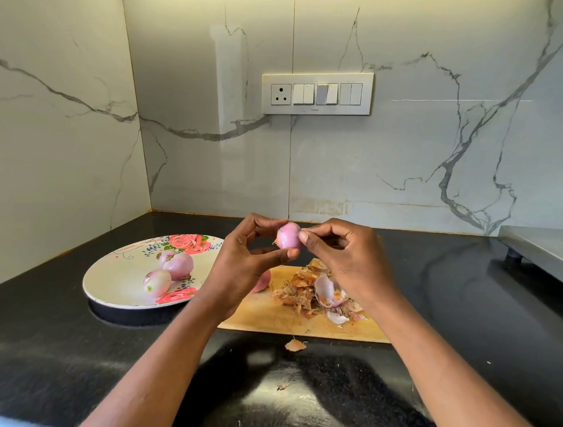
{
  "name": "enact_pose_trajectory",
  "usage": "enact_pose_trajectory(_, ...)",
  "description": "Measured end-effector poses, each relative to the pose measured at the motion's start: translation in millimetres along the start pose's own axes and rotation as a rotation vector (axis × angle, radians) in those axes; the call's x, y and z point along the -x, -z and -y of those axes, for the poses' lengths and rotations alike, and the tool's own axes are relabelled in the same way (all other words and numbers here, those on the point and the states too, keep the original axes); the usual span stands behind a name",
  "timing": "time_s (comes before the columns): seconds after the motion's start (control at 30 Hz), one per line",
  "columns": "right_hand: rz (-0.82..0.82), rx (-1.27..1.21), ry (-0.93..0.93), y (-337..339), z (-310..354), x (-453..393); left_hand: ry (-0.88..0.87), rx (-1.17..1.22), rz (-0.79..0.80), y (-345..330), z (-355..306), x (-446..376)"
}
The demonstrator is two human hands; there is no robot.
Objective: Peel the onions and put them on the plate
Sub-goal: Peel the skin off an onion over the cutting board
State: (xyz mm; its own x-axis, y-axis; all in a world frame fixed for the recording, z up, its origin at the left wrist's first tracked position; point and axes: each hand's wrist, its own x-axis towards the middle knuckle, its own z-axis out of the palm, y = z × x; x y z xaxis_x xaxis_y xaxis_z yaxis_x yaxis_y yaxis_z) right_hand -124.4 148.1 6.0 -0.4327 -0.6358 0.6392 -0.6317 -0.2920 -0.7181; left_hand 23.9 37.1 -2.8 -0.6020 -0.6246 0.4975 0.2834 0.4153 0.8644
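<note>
Head view: both hands raised, left hand (240, 264) pinching the onion (289, 236), right hand (345, 254) apparently pinching its skin.

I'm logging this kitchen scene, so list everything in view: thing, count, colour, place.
Held onion: 1, pink, between both hands.
Plate onions: at least 2, pink, on plate.
Plate: 1, white with floral print, counter left.
Board: 1, wooden, counter centre.
Peels: pile, brown and white, on board.
Loose peel: 1, brown, counter before board.
Switch panel: 1, white, wall.
Counter: black.
Left hand: holds onion.
Right hand: pinches at onion.
</note>
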Motion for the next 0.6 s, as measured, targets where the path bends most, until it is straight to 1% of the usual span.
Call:
enact_pose_trajectory(0.2,-0.031,-0.002,-0.007,0.0,-2.9,-0.4,0.000,0.026,0.024,-0.4,-0.4,0.1)
enact_pose_trajectory(0.33,-0.063,-0.025,-0.035,-2.2,-3.4,-1.7,0.033,0.056,0.032,0.7,1.6,-0.9)
enact_pose_trajectory(0.5,-0.012,-0.249,-0.173,-2.5,-0.6,-3.8,0.085,0.127,0.034,4.0,2.0,-2.6)
enact_pose_trajectory(0.6,0.008,-0.389,-0.200,-2.2,1.4,-5.5,0.095,0.147,0.031,2.3,-0.7,-1.3)
